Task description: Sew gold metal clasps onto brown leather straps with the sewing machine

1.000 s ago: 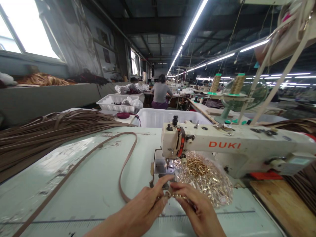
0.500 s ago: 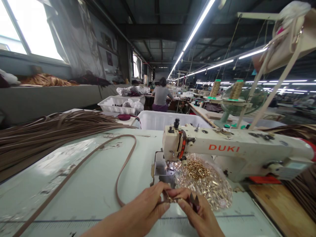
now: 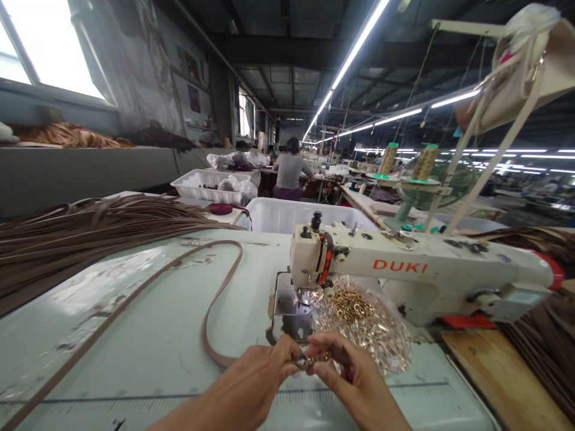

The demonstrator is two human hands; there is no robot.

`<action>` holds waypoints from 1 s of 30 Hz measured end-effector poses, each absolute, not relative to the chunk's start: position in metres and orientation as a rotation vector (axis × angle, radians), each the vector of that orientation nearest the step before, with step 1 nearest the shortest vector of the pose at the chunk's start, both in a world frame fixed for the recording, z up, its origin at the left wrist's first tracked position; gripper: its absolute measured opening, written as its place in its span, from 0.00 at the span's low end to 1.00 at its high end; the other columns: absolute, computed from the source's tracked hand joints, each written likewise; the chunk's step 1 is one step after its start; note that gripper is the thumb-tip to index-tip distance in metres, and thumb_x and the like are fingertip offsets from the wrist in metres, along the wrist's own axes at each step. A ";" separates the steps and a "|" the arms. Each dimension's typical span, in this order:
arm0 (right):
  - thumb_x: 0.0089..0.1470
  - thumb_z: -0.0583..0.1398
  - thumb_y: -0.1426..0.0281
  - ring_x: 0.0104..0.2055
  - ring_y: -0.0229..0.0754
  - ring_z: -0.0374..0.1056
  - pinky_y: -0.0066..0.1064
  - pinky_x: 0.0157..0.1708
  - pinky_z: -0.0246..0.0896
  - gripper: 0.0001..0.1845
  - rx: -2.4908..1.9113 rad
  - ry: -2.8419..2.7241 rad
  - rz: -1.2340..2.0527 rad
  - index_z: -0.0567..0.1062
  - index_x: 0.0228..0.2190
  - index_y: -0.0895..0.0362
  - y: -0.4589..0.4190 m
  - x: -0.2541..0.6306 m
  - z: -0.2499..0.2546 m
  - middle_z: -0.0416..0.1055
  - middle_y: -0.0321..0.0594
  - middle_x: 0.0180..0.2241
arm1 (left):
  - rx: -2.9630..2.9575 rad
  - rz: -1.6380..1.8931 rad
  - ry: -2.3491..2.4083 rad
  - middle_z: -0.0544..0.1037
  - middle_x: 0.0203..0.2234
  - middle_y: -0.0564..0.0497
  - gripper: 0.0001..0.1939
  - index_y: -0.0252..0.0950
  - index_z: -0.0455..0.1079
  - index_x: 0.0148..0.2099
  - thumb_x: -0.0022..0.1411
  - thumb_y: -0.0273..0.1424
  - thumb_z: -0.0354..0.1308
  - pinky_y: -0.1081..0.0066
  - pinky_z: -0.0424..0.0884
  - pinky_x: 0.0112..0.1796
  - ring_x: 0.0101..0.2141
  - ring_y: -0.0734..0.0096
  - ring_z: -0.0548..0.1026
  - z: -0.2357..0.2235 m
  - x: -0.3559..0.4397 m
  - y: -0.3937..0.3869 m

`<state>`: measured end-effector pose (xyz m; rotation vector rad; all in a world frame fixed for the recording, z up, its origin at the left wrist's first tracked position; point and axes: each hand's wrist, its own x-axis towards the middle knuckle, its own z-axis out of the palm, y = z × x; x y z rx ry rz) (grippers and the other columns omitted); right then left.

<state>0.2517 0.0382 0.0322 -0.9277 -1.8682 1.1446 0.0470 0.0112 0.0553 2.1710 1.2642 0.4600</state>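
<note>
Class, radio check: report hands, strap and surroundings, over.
Left hand gripping strap; right hand on gold hardware. Strap curves across table. Sewing machine just beyond.

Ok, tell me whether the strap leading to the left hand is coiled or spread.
Spread: the strap runs across the table in one loose bend to the left hand.

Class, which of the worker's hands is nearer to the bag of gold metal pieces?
Right. The right hand is by the near edge of the bag of gold metal pieces; the left hand is farther off, to its left.
</note>
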 end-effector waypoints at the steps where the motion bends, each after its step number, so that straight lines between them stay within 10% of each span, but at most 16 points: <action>1: 0.53 0.62 0.64 0.39 0.43 0.70 0.30 0.39 0.64 0.14 -0.952 -1.927 1.067 0.73 0.42 0.53 0.038 0.251 0.033 0.73 0.39 0.37 | 2.187 0.430 1.277 0.71 0.41 0.54 0.08 0.43 0.58 0.47 0.70 0.30 0.40 0.71 0.61 0.39 0.39 0.66 0.71 0.055 0.047 0.011; 8: 0.56 0.60 0.70 0.36 0.39 0.68 0.27 0.36 0.60 0.03 -0.942 -2.075 0.697 0.74 0.35 0.54 0.034 0.240 0.023 0.72 0.36 0.33 | 2.267 0.401 1.243 0.73 0.37 0.53 0.08 0.41 0.60 0.44 0.70 0.30 0.41 0.71 0.62 0.37 0.36 0.66 0.72 0.048 0.047 0.015; 30: 0.58 0.55 0.58 0.25 0.37 0.64 0.25 0.24 0.54 0.16 -1.164 -1.827 0.838 0.72 0.28 0.57 0.031 0.232 0.006 0.69 0.35 0.23 | 2.112 0.634 1.322 0.74 0.26 0.57 0.07 0.38 0.71 0.36 0.62 0.30 0.52 0.77 0.60 0.30 0.28 0.74 0.69 0.052 0.047 0.035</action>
